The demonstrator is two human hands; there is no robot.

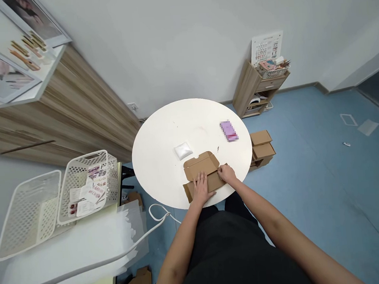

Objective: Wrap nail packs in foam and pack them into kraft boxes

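Note:
A partly folded brown cardboard box (201,164) lies at the near edge of the round white table (156,135), its lid panel spread away from me. My left hand (202,189) rests on the box with the fingers stretched out flat. At the box's right end, my right hand (226,173) is closed, its fingers pinching the cardboard edge by a side flap. Just beyond the box sits a small white packet (183,150). Farther right on the tabletop is a purple item (229,131), blurred by pixelation.
White perforated baskets (112,182), one holding printed cards, stand on a side table at left. A pale cable (153,227) loops beside the round table. Stacked cardboard boxes (261,144) are on the floor at right. A small wooden cabinet (260,87) stands against the wall.

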